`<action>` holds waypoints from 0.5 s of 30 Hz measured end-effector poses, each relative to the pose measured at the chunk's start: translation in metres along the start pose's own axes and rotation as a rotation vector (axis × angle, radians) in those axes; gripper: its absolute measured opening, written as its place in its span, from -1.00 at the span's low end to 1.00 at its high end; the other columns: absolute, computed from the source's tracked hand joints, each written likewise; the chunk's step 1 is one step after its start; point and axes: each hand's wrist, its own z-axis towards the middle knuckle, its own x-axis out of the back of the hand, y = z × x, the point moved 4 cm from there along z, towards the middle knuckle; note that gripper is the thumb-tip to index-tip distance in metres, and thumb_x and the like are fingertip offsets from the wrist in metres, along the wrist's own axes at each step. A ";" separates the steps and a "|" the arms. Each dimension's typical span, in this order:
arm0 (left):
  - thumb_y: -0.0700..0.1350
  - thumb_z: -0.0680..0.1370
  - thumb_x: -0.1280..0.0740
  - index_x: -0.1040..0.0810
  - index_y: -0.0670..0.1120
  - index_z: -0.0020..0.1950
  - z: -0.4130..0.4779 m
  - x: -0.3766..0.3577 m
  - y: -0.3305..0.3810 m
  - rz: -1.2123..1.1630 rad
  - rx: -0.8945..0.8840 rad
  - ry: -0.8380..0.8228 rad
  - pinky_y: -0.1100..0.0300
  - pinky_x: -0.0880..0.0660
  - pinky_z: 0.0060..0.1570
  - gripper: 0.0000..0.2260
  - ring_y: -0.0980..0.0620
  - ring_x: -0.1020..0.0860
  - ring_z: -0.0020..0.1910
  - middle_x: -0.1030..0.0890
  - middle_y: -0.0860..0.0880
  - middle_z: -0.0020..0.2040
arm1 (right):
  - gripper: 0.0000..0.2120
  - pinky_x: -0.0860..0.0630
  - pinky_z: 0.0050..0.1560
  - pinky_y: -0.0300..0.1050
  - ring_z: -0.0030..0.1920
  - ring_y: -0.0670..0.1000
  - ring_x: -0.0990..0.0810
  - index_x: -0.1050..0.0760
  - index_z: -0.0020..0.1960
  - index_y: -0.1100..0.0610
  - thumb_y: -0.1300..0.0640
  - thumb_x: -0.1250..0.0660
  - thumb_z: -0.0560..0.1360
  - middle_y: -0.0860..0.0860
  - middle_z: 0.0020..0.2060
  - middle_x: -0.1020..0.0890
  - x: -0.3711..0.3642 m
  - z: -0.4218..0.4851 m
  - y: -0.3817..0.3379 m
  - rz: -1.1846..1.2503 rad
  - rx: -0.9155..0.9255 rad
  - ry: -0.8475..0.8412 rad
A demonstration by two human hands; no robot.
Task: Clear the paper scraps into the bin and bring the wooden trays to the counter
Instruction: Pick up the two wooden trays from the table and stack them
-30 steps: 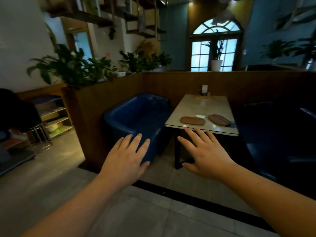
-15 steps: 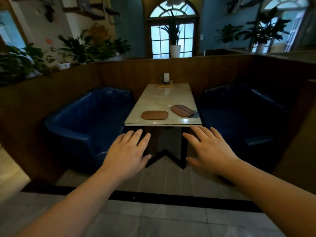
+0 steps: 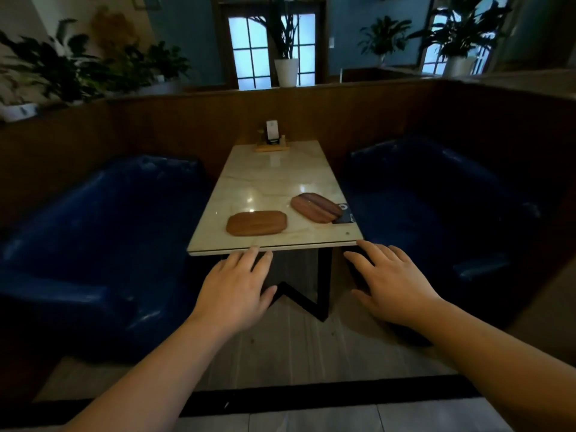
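Note:
Two flat wooden trays lie on a pale marble table (image 3: pixel 274 176). The nearer wooden tray (image 3: pixel 256 223) sits close to the front edge. The darker second wooden tray (image 3: pixel 315 206) lies angled to its right, partly over a dark card (image 3: pixel 343 214). My left hand (image 3: pixel 237 288) hovers palm down just short of the table's front edge, fingers spread, holding nothing. My right hand (image 3: pixel 386 280) is likewise open, below the table's front right corner. No paper scraps or bin are visible.
Blue padded sofas flank the table, the left sofa (image 3: pixel 103 244) and the right sofa (image 3: pixel 436 207). A small wooden stand with a card (image 3: pixel 272 140) sits at the table's far end. Wooden booth walls (image 3: pixel 187 126) surround it. A black floor strip (image 3: pixel 311 397) crosses in front.
The view has swung from a side angle to face the booth head-on and moved closer. The table is nearer, with both open hands now reaching its front edge.

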 end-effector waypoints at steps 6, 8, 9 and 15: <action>0.18 0.51 -0.20 -0.34 -0.05 0.41 0.087 -0.047 -0.020 0.008 -0.031 -0.038 -0.02 -0.50 0.07 -0.47 -0.10 -0.50 0.22 -0.50 -0.11 0.32 | -0.31 -0.08 0.47 0.13 0.50 0.14 -0.16 -0.04 0.53 -0.06 -0.24 -0.19 0.50 0.10 0.54 -0.14 -0.041 0.088 0.027 0.001 0.018 -0.046; 0.18 0.51 -0.18 -0.32 -0.05 0.42 0.121 -0.069 -0.025 0.007 -0.040 -0.055 -0.02 -0.50 0.08 -0.46 -0.09 -0.48 0.23 -0.49 -0.10 0.33 | -0.32 -0.12 0.46 0.12 0.49 0.15 -0.18 -0.04 0.52 -0.06 -0.24 -0.19 0.50 0.10 0.53 -0.15 -0.061 0.126 0.042 0.001 0.029 -0.050; 0.19 0.51 -0.17 -0.30 -0.04 0.42 0.137 -0.076 -0.027 0.008 -0.041 -0.069 -0.02 -0.49 0.10 -0.46 -0.09 -0.47 0.24 -0.48 -0.09 0.33 | -0.32 -0.14 0.45 0.11 0.48 0.15 -0.19 -0.05 0.52 -0.05 -0.23 -0.20 0.50 0.10 0.53 -0.16 -0.068 0.143 0.048 0.003 0.033 -0.060; 0.18 0.54 -0.15 -0.20 0.01 0.46 0.246 -0.123 -0.044 0.014 -0.019 -0.127 0.02 -0.44 0.15 -0.46 -0.05 -0.42 0.28 -0.41 -0.02 0.37 | -0.40 -0.41 0.27 0.10 0.32 0.14 -0.40 -0.17 0.44 -0.02 -0.16 -0.23 0.47 0.09 0.40 -0.35 -0.114 0.255 0.098 0.057 0.087 -0.110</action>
